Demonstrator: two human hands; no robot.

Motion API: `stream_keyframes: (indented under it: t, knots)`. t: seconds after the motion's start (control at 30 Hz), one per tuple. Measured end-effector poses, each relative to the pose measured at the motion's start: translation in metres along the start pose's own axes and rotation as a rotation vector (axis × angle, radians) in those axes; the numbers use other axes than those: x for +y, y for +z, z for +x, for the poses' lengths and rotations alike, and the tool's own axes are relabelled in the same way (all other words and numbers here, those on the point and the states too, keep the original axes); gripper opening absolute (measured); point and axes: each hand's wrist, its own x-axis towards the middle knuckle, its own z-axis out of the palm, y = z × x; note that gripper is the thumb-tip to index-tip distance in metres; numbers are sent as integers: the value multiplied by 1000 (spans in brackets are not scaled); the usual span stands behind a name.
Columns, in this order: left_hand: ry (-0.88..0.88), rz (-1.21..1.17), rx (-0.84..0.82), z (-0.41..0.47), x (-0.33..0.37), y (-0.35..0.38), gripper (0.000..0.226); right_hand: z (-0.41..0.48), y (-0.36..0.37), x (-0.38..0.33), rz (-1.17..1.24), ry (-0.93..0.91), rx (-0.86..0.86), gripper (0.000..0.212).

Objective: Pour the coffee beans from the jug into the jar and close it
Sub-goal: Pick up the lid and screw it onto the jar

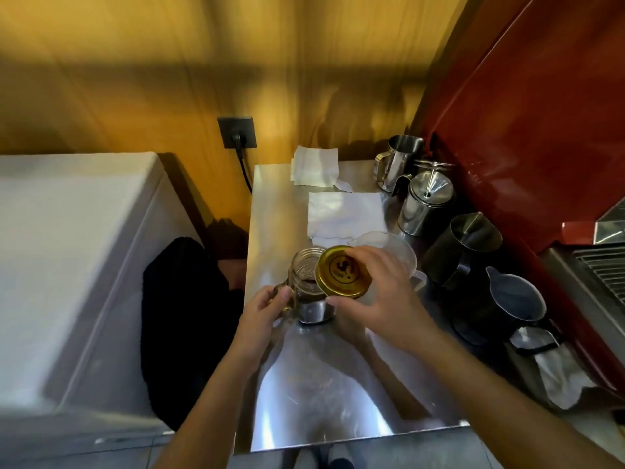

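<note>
- On the steel bench (pixel 270 211), the glass jar (pixel 306 282) stands upright with dark coffee beans (pixel 309 286) in its lower part and its mouth uncovered.
- The left hand (pixel 262 311) has its grip wrapped on the jar's handle, steadying it.
- The right hand (pixel 385 292) has its grip on the gold lid (pixel 343 272), fingers around the rim; the lid is tilted, overlapping the right edge of the mouth, not seated.
- Just behind the right grip sits the clear jug (pixel 389 243), apparently emptied, so pouring looks done and closing is the step in hand.
- To close well: level the lid, centre it over the threads, then turn while the left grip holds firm.
- Metal pitchers (pixel 426 204) stand further right of the right grip.
</note>
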Motion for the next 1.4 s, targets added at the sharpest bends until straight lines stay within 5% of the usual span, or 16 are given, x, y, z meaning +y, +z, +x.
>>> stream_keyframes:
  t: [0.23, 0.6, 0.93, 1.4]
  knots:
    - [156, 347, 16, -6, 7, -5, 16, 29, 20, 8, -103, -10, -150, 60]
    - [455, 970, -59, -2, 23, 4, 103, 44, 21, 15, -167, -97, -335, 67]
    - [465, 968, -88, 14, 30, 16, 62, 53, 12, 8, -217, -144, -373, 70]
    - [392, 1034, -186, 29, 32, 8, 74, 83, -11, -1, -135, -119, -683, 65]
